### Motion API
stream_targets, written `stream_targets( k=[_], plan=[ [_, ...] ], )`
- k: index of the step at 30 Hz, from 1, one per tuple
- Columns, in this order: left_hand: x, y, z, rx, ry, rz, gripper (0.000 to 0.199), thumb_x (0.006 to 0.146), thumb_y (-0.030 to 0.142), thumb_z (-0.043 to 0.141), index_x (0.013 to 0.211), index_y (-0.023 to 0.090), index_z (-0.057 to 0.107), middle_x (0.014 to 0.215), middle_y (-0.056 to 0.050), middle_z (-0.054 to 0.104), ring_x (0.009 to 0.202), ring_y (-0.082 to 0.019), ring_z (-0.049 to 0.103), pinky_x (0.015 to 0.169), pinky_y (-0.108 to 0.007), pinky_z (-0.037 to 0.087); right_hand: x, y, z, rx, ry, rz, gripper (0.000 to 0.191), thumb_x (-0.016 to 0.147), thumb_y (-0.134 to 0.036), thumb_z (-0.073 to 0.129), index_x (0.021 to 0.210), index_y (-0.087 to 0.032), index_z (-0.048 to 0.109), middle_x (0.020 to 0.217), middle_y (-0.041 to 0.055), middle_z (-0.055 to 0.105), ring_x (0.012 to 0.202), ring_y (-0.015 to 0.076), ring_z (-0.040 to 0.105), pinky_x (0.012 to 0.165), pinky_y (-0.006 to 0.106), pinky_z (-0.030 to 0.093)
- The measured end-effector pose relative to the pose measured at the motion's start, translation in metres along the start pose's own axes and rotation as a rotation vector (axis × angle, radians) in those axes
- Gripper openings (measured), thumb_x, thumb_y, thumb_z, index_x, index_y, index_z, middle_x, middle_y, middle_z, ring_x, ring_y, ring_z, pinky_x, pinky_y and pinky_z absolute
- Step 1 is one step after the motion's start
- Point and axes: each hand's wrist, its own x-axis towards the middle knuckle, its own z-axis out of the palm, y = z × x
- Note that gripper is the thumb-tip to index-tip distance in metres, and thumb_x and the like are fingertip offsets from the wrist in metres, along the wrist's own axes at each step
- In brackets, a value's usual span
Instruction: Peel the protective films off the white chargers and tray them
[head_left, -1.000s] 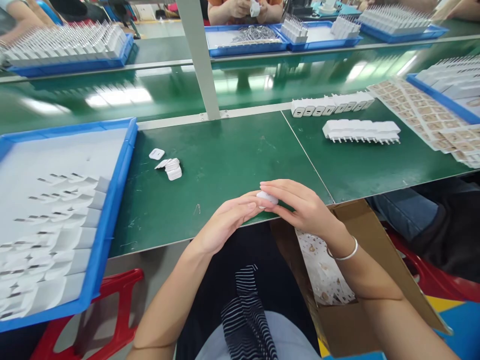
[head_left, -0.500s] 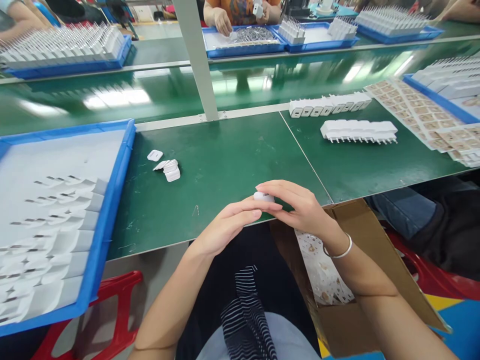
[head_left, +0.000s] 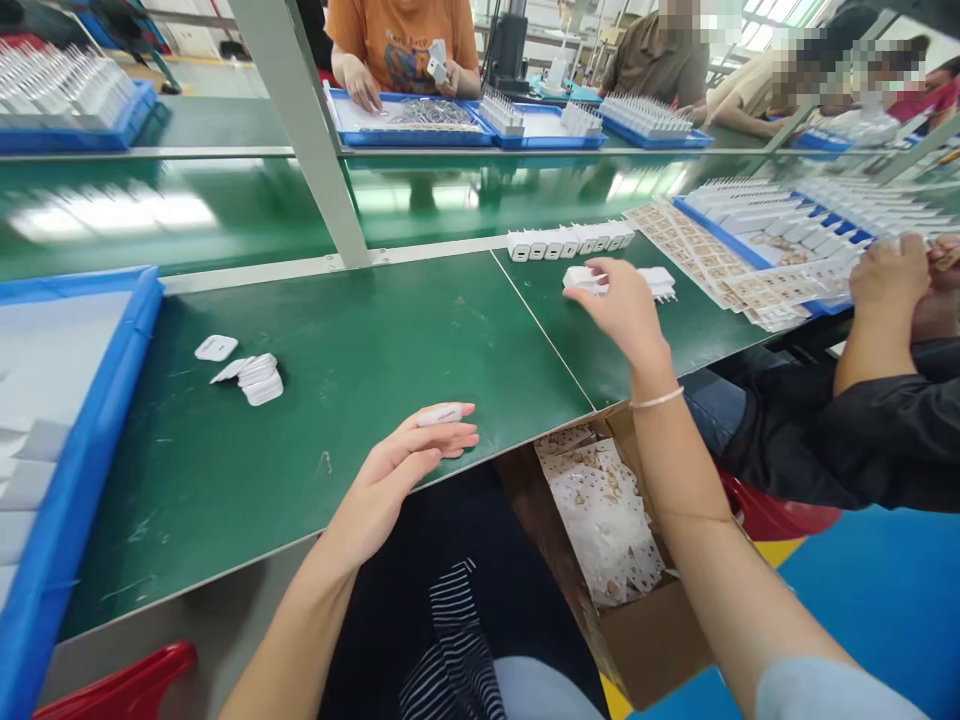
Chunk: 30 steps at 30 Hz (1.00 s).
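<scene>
Glossy green tabletop point(head_left: 375, 340) spreads wide. Near seven o'clock, a small rounded white piece point(head_left: 440, 414) lies along the left hand point(head_left: 397, 475), fingers straight; whether they clamp it, I cannot tell. At two o'clock, the right hand point(head_left: 622, 300) pinches a row of boxy white blocks point(head_left: 655, 281).

Left hand point(head_left: 386, 485) holds 1 small white piece point(head_left: 440, 414).
</scene>
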Motion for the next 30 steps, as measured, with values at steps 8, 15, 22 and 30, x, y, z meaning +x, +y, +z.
stream_targets(
  k=[8,15,22,30],
  plan=[
    [0.0,-0.006,0.001,-0.002,0.017,0.025,0.027,0.096,0.033,0.059,0.114,0.024,0.078,0.149,-0.008,0.056,0.118,-0.026,0.068,0.106,-0.035,0.055,0.058,0.011,0.037,-0.301,-0.017,0.308,0.067,0.08,-0.041,0.08,0.125,0.006,0.06,0.133,0.0364,0.054,0.129,0.0462,0.05,0.102,0.057,0.042],
    [-0.001,-0.006,-0.001,-0.091,0.035,0.019,0.029,0.093,0.032,0.063,0.115,0.021,0.077,0.152,-0.011,0.054,0.12,-0.032,0.068,0.113,-0.044,0.049,0.057,0.006,0.043,-0.302,-0.032,0.354,0.073,0.068,-0.032,0.085,0.121,0.011,0.059,0.133,0.0405,0.049,0.128,0.048,0.046,0.101,0.057,0.041],
    [0.001,-0.01,0.003,-0.146,0.09,0.079,0.032,0.091,0.032,0.064,0.119,0.02,0.074,0.156,-0.01,0.048,0.128,-0.032,0.063,0.117,-0.045,0.045,-0.007,-0.01,0.022,-0.172,-0.112,0.265,0.063,0.07,-0.039,0.08,0.118,-0.003,0.06,0.113,0.0259,0.067,0.109,0.04,0.063,0.095,0.052,0.049],
    [-0.018,-0.012,0.056,0.027,0.319,0.276,0.066,0.086,0.038,0.076,0.145,0.029,0.047,0.168,-0.009,0.019,0.151,-0.031,0.039,0.128,-0.046,0.03,-0.177,-0.094,0.037,0.593,0.342,-0.174,0.072,0.076,-0.039,0.083,0.139,-0.025,0.051,0.135,0.0165,0.061,0.126,0.034,0.06,0.106,0.053,0.051]
  ],
)
